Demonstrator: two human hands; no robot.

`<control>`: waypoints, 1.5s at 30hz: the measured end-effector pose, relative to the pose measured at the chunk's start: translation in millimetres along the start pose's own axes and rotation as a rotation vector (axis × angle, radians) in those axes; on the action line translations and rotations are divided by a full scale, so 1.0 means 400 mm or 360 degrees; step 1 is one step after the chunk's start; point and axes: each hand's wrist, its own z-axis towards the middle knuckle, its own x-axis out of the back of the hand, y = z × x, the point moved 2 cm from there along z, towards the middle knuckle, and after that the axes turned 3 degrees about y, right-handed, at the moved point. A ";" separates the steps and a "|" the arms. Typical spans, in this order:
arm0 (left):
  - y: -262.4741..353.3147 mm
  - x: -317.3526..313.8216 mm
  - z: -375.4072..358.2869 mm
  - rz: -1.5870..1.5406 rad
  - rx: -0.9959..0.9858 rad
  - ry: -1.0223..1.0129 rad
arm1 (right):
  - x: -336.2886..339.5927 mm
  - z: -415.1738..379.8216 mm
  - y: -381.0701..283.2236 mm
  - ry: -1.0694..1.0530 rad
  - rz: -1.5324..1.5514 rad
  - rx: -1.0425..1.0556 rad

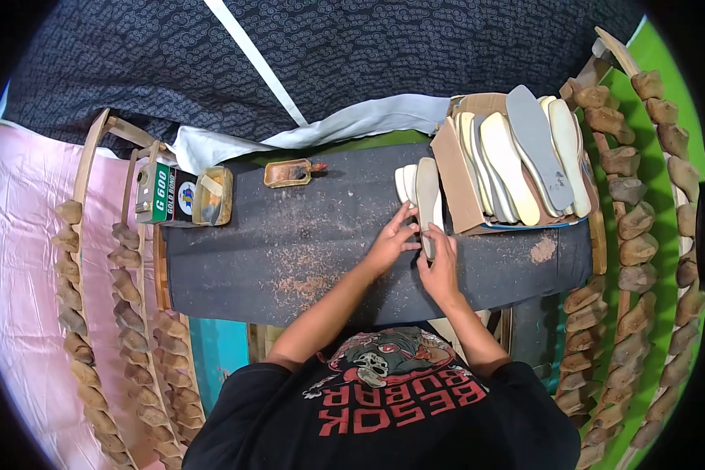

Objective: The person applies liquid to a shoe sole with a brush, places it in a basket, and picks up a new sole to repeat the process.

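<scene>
A grey shoe insole (427,182) lies lengthwise on the dark worktable, beside and partly over several pale insoles (402,182). My left hand (392,244) is at the left edge of the insoles, its fingers bent against their lower part. Gripping the grey insole's near end is my right hand (440,270), with its fingers curled over the right side and the thumb lower down. Parts of the fingertips are hidden behind the insoles.
Right of my hands, a cardboard box (458,188) holds many upright insoles. A wooden-looking tray with a brush (287,173), a G 600 can (164,193) and a cut-open container (213,196) stand at the back left. Shavings (301,288) litter the table. Racks of wooden shoe lasts (638,249) flank both sides.
</scene>
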 end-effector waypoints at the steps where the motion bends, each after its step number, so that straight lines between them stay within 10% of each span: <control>1: -0.006 -0.004 0.006 0.0055 -0.0018 0.0010 | -0.007 -0.002 0.001 0.0024 0.0096 0.0033; 12: 0.003 0.050 0.016 -0.0297 -0.0048 0.0084 | 0.023 -0.009 -0.148 0.0308 0.0064 0.0346; 18: 0.027 0.144 -0.058 -0.0499 0.0029 0.0093 | -0.142 -0.107 -0.275 0.0355 0.1404 -0.0346; 25: 0.076 0.315 -0.198 -0.0671 -0.0044 -0.0106 | -0.245 -0.072 -0.251 0.0142 0.0344 -0.0268; 37: 0.063 0.453 -0.280 -0.0931 0.0032 -0.0220 | -0.538 0.316 -0.229 -0.0439 0.1189 -0.1074; 45: 0.044 0.486 -0.300 -0.0954 -0.0041 -0.0032 | -0.602 0.425 -0.282 -0.0371 0.1094 -0.0724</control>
